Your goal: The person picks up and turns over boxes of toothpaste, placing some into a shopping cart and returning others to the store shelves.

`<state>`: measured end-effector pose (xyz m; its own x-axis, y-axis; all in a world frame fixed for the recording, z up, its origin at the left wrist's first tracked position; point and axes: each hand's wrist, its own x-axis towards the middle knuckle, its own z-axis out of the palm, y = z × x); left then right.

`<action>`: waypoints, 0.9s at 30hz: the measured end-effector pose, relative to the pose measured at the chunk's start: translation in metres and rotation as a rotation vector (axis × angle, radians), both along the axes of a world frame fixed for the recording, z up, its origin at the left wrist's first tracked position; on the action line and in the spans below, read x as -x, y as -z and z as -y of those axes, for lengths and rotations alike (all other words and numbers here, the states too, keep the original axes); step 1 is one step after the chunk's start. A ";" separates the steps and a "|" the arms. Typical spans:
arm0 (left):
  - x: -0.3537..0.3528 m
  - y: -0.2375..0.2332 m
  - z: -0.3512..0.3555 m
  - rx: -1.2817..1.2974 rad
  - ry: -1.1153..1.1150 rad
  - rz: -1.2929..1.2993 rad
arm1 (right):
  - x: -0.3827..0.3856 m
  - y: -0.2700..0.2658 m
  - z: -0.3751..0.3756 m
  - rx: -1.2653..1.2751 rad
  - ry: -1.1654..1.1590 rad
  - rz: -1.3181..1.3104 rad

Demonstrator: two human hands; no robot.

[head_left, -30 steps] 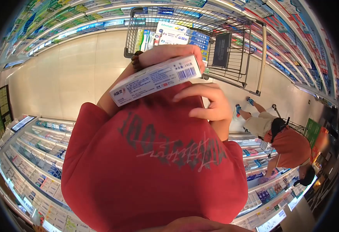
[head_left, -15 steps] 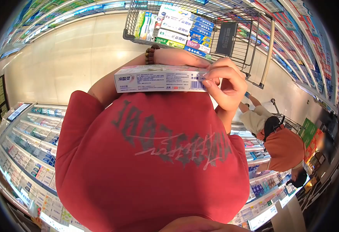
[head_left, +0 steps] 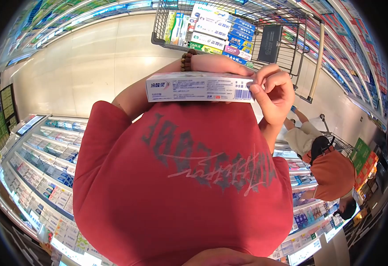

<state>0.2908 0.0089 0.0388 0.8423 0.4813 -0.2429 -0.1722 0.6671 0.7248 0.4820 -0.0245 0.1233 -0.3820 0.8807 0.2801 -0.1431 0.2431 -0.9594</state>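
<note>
A long white toothpaste box [head_left: 198, 90] with blue print and a barcode is held level in front of my chest. Behind its far edge lies my left hand [head_left: 222, 64], a beaded bracelet [head_left: 187, 61] at its wrist. That hand is closed around the box, most of its fingers hidden by it. My right hand [head_left: 276, 91] pinches the box's right end, thumb near the barcode and fingers curled over the corner.
Just beyond my hands stands a wire shopping cart [head_left: 291, 44] holding several toothpaste boxes [head_left: 214, 27]. Stocked shelves [head_left: 38, 164] curve around both sides. A person in an orange top [head_left: 333, 170] stands at the right by another cart.
The box, my hands and the cart appear slightly further right in view. Both hands keep their hold on the box, and my right fingers have shifted a little at its end.
</note>
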 end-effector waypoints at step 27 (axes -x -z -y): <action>0.009 -0.022 -0.001 0.205 0.120 0.065 | -0.012 0.008 -0.019 -0.036 -0.226 0.027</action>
<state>0.2818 0.0096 0.0607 0.9075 0.3232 -0.2684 -0.1248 0.8174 0.5624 0.4938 -0.0060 0.1149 -0.5763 0.7615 0.2968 -0.1721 0.2420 -0.9549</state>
